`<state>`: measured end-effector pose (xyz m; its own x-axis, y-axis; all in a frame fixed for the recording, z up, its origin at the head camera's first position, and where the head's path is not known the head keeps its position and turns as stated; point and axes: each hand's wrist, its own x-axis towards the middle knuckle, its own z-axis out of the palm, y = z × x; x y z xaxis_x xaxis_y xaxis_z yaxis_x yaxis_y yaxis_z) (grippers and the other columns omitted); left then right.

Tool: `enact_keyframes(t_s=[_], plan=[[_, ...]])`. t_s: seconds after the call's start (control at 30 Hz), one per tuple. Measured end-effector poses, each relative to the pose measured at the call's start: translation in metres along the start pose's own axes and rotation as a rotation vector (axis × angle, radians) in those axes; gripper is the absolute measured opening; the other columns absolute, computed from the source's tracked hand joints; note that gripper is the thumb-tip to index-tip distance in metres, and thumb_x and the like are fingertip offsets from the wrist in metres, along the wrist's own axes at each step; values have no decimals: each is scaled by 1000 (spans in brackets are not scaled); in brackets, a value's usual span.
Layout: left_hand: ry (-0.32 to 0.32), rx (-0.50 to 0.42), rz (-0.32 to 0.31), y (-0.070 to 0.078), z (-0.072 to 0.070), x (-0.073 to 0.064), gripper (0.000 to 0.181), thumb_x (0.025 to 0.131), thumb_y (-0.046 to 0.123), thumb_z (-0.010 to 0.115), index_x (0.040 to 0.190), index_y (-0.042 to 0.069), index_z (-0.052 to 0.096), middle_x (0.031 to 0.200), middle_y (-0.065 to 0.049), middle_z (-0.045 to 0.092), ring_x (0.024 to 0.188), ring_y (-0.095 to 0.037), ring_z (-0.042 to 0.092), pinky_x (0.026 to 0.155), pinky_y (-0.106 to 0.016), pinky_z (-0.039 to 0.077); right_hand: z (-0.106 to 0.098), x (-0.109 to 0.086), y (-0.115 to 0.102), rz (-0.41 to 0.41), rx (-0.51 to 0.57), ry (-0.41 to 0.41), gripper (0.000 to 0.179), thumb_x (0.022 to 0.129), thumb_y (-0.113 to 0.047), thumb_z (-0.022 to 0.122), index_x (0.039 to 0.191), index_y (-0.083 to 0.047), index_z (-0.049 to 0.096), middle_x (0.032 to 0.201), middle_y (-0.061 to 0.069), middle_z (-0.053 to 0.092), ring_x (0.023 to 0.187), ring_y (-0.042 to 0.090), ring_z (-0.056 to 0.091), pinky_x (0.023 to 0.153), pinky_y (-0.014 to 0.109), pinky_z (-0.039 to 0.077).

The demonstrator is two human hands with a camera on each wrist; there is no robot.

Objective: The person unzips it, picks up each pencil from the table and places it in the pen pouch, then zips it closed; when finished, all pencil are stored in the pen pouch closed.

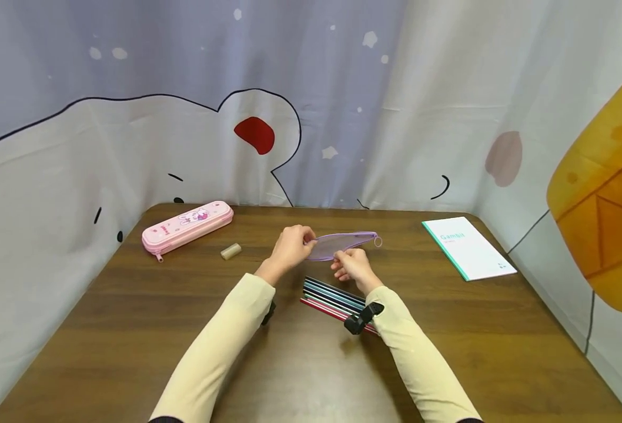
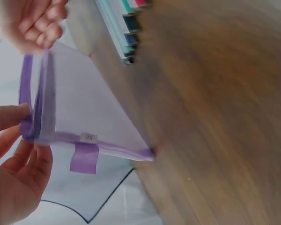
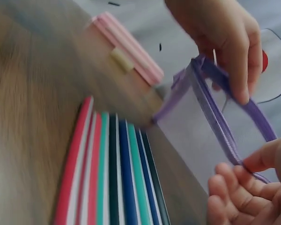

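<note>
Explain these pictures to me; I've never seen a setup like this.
There is no robot here, just a person's left hand and right hand, both pinching the rim of a purple mesh pouch. The widest picture comes from a camera worn on the head; the other two come from wrist cameras, left then right. On the wooden table lie a row of slim coloured sticks, perhaps pencils, a pink case, a small tan block and a white booklet.
</note>
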<state>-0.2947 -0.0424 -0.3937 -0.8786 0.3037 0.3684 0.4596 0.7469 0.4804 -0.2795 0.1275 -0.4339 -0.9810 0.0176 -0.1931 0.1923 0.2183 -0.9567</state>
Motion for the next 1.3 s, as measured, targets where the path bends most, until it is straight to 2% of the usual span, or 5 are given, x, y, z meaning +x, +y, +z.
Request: enact_keyframes(t_s=[0.33, 0.57, 0.73, 0.9, 1.3], plan=[[21, -303, -176, -3, 6, 9, 14, 75, 20, 70, 81, 8, 73, 74, -7, 70, 56, -7, 57, 52, -16, 44, -29, 8, 9, -87, -322, -67, 25, 84, -17, 55, 86, 7, 64, 63, 6, 67, 57, 5, 57, 53, 19, 43], [32, -362, -224, -12, 8, 3, 17, 75, 24, 70, 84, 10, 73, 75, -7, 70, 53, -4, 53, 49, -16, 42, -49, -13, 6, -352, -790, -236, 19, 81, -24, 61, 82, -8, 71, 76, 1, 69, 68, 6, 53, 62, 21, 42], [45, -328, -196, -20, 4, -1, 18, 76, 24, 69, 86, 10, 73, 80, -8, 70, 58, -5, 57, 52, -16, 44, -58, -38, 6, -568, -963, -376, 12, 79, -17, 62, 79, -11, 72, 75, -2, 69, 65, 3, 53, 59, 20, 43], [35, -323, -196, -23, 3, -6, 18, 77, 25, 68, 87, 10, 73, 84, -8, 70, 59, -6, 56, 52, -16, 43, -56, -53, 13, -691, -1033, -339, 13, 76, -9, 63, 65, -11, 69, 61, -5, 61, 54, 3, 40, 51, 17, 35], [48, -307, -208, -20, 0, -6, 15, 77, 21, 68, 84, 8, 72, 80, -8, 70, 60, -8, 56, 52, -16, 42, -53, -52, 15, -615, -969, -287, 3, 70, -3, 63, 71, -5, 64, 60, -2, 58, 56, 3, 46, 55, 18, 40]])
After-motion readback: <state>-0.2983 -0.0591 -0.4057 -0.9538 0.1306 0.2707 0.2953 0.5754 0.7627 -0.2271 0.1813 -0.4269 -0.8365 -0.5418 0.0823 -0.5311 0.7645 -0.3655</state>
